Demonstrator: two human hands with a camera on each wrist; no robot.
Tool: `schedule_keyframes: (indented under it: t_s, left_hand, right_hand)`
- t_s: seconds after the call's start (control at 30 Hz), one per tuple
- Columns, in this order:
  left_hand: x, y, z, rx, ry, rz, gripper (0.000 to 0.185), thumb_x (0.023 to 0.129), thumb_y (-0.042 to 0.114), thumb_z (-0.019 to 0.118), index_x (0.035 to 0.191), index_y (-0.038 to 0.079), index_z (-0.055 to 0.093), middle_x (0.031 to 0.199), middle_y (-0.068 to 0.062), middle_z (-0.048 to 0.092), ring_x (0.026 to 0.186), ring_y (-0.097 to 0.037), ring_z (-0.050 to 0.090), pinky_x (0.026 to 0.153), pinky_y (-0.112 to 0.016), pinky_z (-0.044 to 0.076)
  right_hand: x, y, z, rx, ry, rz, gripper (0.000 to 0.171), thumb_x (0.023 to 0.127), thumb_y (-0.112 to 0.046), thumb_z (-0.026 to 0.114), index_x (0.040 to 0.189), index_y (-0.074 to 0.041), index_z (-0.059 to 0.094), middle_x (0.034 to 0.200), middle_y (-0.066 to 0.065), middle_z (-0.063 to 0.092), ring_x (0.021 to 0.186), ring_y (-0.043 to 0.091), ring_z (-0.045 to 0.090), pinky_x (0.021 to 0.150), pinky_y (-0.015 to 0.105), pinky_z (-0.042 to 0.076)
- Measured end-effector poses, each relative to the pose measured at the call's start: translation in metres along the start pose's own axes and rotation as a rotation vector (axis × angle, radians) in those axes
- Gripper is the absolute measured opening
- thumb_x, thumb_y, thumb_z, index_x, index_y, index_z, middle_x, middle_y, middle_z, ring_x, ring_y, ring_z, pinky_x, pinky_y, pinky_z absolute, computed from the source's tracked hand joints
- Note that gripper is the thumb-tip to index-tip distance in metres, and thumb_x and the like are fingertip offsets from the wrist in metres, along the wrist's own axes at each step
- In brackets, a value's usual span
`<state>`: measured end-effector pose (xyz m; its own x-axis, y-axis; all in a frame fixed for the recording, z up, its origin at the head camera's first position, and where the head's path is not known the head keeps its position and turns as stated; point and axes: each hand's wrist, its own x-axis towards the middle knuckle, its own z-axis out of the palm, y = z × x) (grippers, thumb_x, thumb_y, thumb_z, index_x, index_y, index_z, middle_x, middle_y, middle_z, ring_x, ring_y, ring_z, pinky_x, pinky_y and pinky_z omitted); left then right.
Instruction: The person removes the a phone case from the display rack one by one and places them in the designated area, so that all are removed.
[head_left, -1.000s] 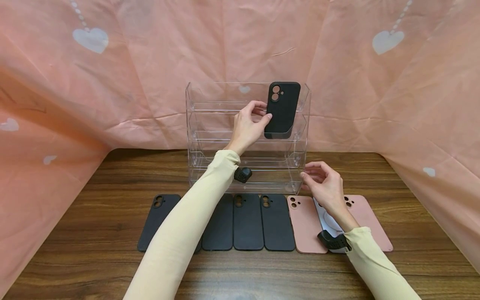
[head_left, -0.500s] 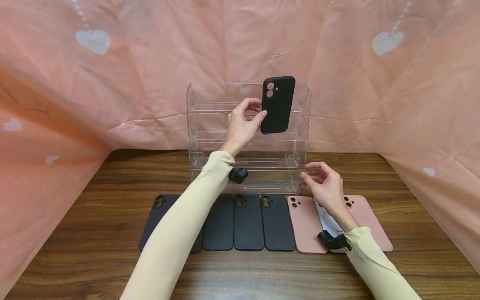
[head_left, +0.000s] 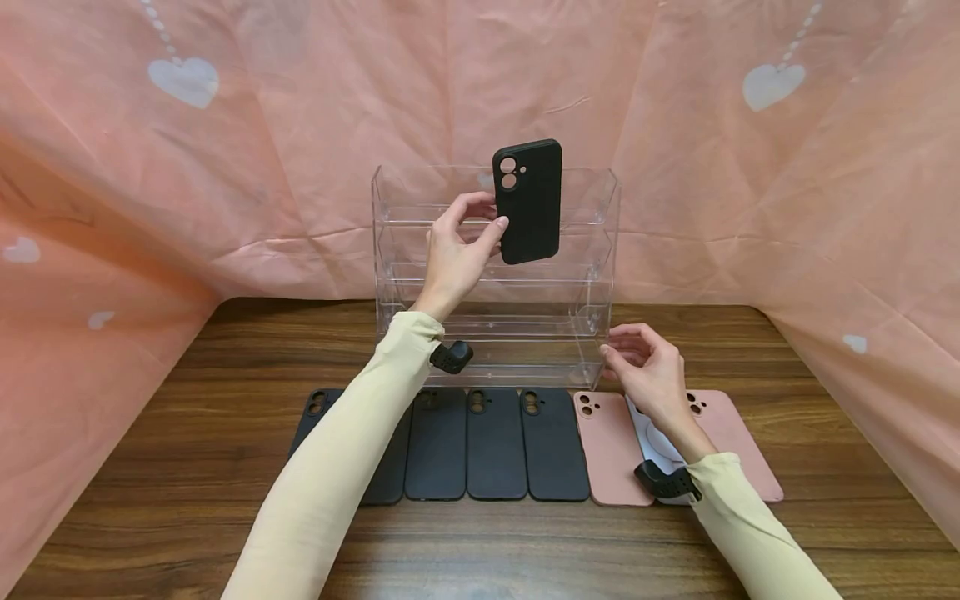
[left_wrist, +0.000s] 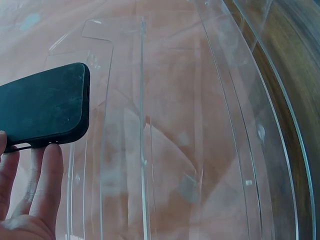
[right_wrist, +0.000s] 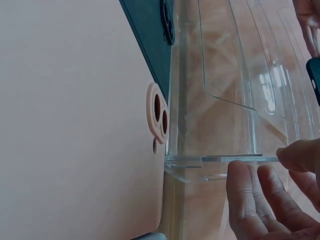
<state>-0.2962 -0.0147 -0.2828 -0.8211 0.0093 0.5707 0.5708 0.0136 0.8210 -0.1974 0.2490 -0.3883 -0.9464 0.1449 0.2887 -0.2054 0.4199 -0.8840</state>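
A black phone case is upright in my left hand, gripped by its left edge between thumb and fingers. Its camera cutouts face me at the upper left. In the left wrist view, fingertips press against the edge of the case. Behind it stands a clear tiered acrylic rack; the case overlaps its upper tiers in the head view. My right hand holds the rack's lower right side, the thumb near the front edge and the fingers along the outer face.
Several black phone cases lie in a row before the rack, partly covered by my left sleeve. To their right lie a pink case, a white case under my right wrist, and another pink case. A pink curtain surrounds the wooden table.
My left hand has lifted the black phone case up out of the rack's upper right and carried it left, turning it slightly. The right hand has stayed at the rack's side.
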Motion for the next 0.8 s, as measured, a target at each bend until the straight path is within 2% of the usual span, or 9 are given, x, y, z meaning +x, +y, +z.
schedule_keyframes:
  t_s: [0.17, 0.4, 0.6, 0.8]
  left_hand:
    - [-0.006, 0.003, -0.013, -0.018, -0.024, 0.002, 0.033, 0.094, 0.006, 0.072, 0.126, 0.004, 0.064, 0.109, -0.015, 0.067, 0.08, -0.033, 0.076, 0.074, -0.046, 0.066]
    - [-0.019, 0.011, -0.042, -0.016, -0.029, -0.005, 0.037, 0.094, 0.008, 0.073, 0.129, 0.008, 0.06, 0.11, -0.011, 0.067, 0.073, -0.02, 0.074, 0.07, -0.039, 0.067]
    - [-0.032, 0.018, -0.066, -0.039, -0.031, -0.019, 0.038, 0.093, 0.006, 0.073, 0.128, 0.01, 0.059, 0.106, -0.006, 0.066, 0.069, -0.017, 0.073, 0.069, -0.037, 0.067]
    - [-0.042, 0.022, -0.085, -0.022, -0.056, -0.024, 0.039, 0.092, 0.004, 0.073, 0.129, 0.009, 0.059, 0.106, -0.005, 0.066, 0.072, -0.014, 0.073, 0.069, -0.036, 0.067]
  right_hand:
    - [-0.001, 0.001, 0.0, -0.005, 0.0, -0.002, 0.028, 0.094, -0.006, 0.071, 0.12, 0.003, 0.065, 0.095, -0.006, 0.071, 0.082, 0.01, 0.075, 0.068, 0.034, 0.066]
    - [0.0, 0.0, 0.001, 0.002, -0.003, -0.006, 0.028, 0.094, -0.005, 0.071, 0.12, 0.004, 0.064, 0.097, -0.001, 0.072, 0.082, 0.01, 0.075, 0.067, 0.031, 0.066]
    - [0.0, -0.002, 0.0, 0.009, -0.006, -0.005, 0.029, 0.094, -0.005, 0.072, 0.12, 0.005, 0.064, 0.097, 0.0, 0.072, 0.081, 0.006, 0.075, 0.067, 0.03, 0.066]
    - [0.002, -0.005, 0.0, 0.026, -0.003, 0.004, 0.029, 0.094, -0.005, 0.072, 0.12, 0.003, 0.064, 0.105, 0.016, 0.072, 0.08, 0.0, 0.073, 0.068, 0.029, 0.066]
